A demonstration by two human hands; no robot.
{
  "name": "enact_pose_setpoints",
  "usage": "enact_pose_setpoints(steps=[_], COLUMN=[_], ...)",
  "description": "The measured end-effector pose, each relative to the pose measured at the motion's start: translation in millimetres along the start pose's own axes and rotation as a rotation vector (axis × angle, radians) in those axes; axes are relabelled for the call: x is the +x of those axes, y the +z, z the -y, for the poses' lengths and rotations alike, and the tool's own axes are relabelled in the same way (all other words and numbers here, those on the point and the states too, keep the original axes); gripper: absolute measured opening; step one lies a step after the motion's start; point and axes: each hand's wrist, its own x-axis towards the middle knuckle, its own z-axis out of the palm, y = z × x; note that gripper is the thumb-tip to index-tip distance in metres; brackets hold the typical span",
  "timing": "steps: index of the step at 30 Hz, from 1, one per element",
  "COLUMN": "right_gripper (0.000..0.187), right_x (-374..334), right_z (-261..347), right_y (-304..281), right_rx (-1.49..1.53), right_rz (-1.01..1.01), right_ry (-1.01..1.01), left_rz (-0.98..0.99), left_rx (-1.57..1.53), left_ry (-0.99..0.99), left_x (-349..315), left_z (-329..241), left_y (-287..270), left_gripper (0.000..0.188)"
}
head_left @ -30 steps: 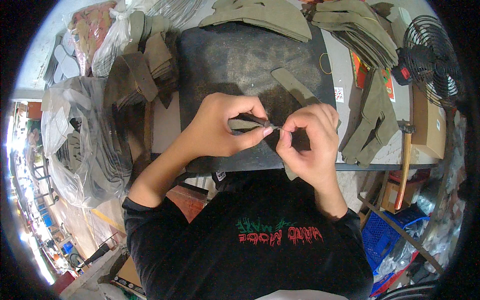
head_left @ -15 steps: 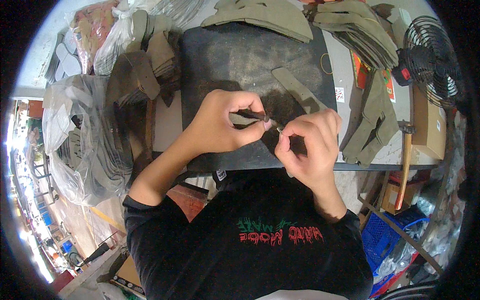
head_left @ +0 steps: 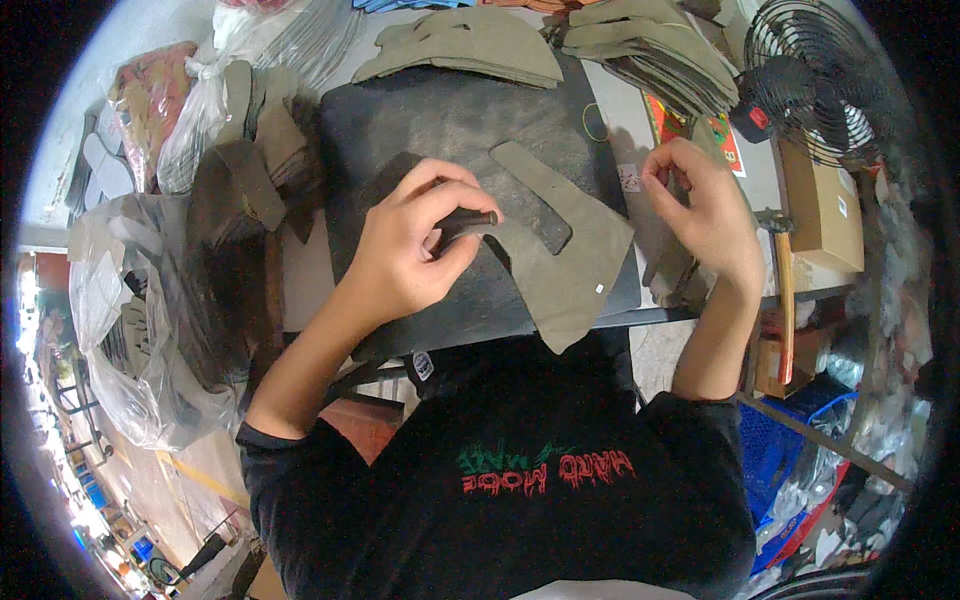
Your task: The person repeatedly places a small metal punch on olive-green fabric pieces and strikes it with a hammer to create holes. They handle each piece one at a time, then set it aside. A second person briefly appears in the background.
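Note:
My left hand is curled round a dark, short rod-shaped tool, whose blunt end sticks out past the fingers. Beside it, a grey-green cut piece, leather-like with a notch, lies on the black mat. A tiny white tag shows on its right part. My right hand is raised to the right of the mat, thumb and index fingertips drawn together in a pinch. Whether something small is between them I cannot make out. Below that hand lie more grey-green pieces, partly covered.
Stacked grey-green pieces lie at the far edge, with another stack to their right. A black fan, a cardboard box and a wooden-handled hammer stand or lie right. Clear bags of pieces crowd the left.
My right hand has moved away to the right from my left hand. The notched piece now shows more fully on the mat. My left hand still grips the dark tool. The view has shifted.

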Motion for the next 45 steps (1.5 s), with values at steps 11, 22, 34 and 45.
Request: enact_pose_setpoints(steps=[11, 22, 34, 45], right_gripper=[0.016, 0.016, 0.021, 0.018], right_x=[38, 47, 49, 50], right_z=[-44, -42, -42, -36], right_y=[-14, 0, 4, -2], right_rx=[-0.207, -0.393, -0.370, -0.391], right_rz=[0.413, 0.380, 0.298, 0.239], right_ry=[-0.115, -0.008, 0.059, 0.041], left_rz=[-0.042, -0.028, -0.023, -0.048], left_rx=[-0.015, -0.040, 0.006, 0.257], left_ry=[0.045, 0.036, 0.022, 0.197], left_x=[0, 0, 0, 1], left_z=[-1, -1, -3, -3], left_y=[3, 4, 2, -16], left_gripper=[0.028, 0.027, 0.027, 0.037])
